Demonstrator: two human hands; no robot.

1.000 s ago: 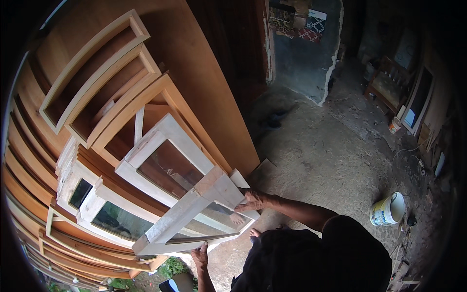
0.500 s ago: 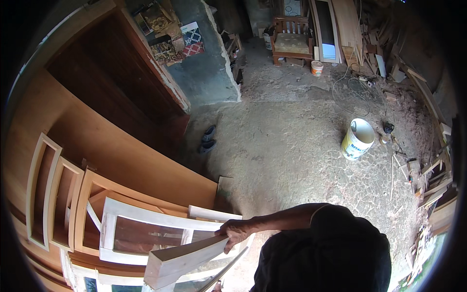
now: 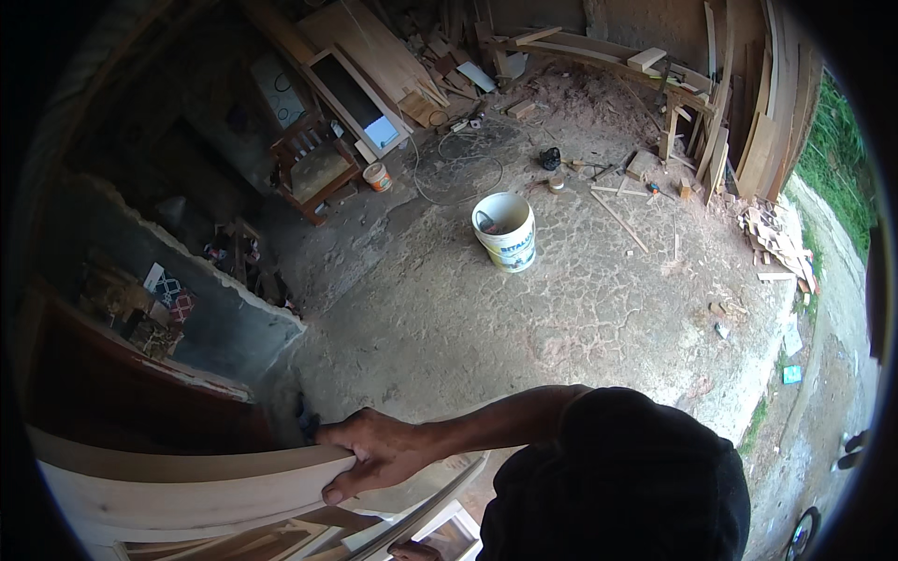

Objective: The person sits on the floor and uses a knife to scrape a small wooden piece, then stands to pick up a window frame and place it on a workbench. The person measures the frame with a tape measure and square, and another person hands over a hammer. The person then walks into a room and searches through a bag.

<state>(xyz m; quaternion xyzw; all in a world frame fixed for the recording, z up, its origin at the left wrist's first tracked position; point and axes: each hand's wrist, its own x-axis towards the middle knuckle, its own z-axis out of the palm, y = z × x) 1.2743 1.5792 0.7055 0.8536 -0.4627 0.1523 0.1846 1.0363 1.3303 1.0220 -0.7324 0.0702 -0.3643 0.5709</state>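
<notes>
My right hand point(image 3: 374, 455) is closed around the near end of a long, pale wooden board point(image 3: 206, 496). The board runs off toward the lower left of the head view. Its thumb lies on the side face and its fingers go over the top edge. Of my left hand point(image 3: 414, 552), only a small part shows at the lower edge, beside a thin dark-edged strip point(image 3: 421, 510); its grip is hidden. Below the board are pale window or door frames point(image 3: 281, 540), partly covered. My dark-sleeved shoulder point(image 3: 617, 477) fills the lower middle.
A white bucket point(image 3: 505, 234) stands on the cracked concrete floor. Farther back are a wooden chair point(image 3: 316, 166), a small orange-and-white tub point(image 3: 377, 177) and a looped cable point(image 3: 458, 201). Planks point(image 3: 762, 140) lean at the right, near scrap wood point(image 3: 774, 241). A low wall point(image 3: 224, 327) ends at left.
The view has swung to the right, bringing the doorway side with grass into sight. My right hand still grips the board, which now lies farther left in the picture.
</notes>
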